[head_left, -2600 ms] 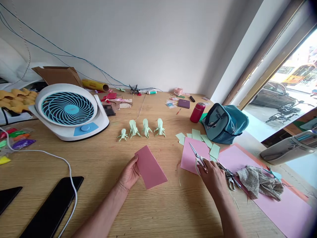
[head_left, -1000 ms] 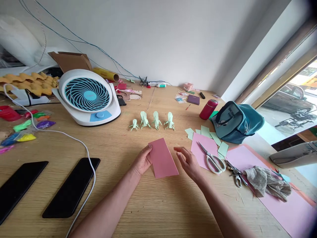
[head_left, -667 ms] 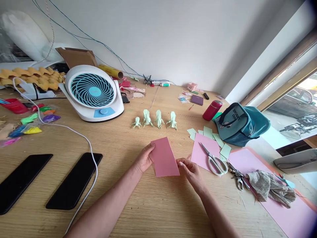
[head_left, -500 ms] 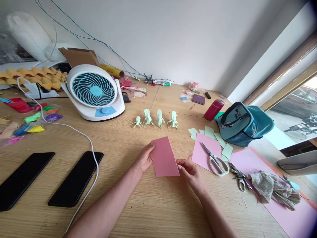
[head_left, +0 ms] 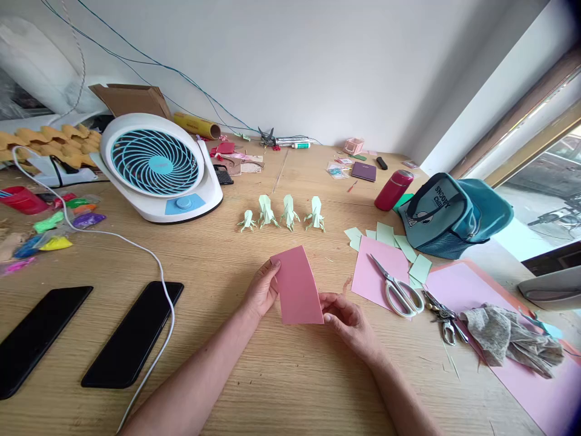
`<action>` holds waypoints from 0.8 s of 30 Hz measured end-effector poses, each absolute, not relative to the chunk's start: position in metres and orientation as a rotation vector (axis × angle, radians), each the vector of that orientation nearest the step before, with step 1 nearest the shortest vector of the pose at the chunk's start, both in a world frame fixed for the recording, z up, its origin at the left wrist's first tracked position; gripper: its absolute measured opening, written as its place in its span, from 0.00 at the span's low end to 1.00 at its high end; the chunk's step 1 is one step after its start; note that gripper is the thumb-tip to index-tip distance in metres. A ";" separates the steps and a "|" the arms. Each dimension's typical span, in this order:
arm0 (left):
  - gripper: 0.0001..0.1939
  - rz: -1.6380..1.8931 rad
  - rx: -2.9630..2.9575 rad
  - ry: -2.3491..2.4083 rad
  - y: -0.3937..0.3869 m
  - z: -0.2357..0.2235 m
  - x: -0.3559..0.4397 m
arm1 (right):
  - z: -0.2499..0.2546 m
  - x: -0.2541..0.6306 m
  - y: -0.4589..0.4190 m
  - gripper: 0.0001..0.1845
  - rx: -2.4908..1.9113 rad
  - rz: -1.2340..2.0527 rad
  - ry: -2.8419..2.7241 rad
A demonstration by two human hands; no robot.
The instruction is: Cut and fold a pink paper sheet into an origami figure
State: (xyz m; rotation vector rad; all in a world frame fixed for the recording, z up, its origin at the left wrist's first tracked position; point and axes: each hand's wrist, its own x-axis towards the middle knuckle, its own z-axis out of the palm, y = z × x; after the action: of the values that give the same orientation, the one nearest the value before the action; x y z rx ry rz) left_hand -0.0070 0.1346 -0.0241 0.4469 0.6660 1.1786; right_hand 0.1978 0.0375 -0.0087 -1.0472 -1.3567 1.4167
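Note:
A rectangular sheet of pink paper is held tilted above the wooden table in front of me. My left hand pinches its left edge, thumb on top and fingers behind. At the lower right corner, my right hand has its curled fingers and thumb closed on the edge. Beyond the paper, several pale green folded paper figures stand in a row. To the right of my hands, scissors with white handles lie on a larger pink sheet, beside scattered light green paper pieces.
At left are a white fan, two black phone-like slabs and a white cable crossing one. On the right are a red bottle, a teal cap, keys and a grey cloth.
My view has turned slightly, so most things at the left sit further left in the picture. Both hands keep the pink paper in nearly the same position.

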 end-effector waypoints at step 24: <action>0.13 1.214 0.466 0.645 0.134 -0.025 -0.004 | -0.028 0.202 0.038 0.20 -1.466 0.997 -1.357</action>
State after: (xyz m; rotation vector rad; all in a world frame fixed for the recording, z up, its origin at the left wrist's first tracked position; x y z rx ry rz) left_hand -0.0040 0.1340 -0.0246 0.4660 0.6451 1.2144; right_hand 0.2024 0.0382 -0.0284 -1.4657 -1.3573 0.9966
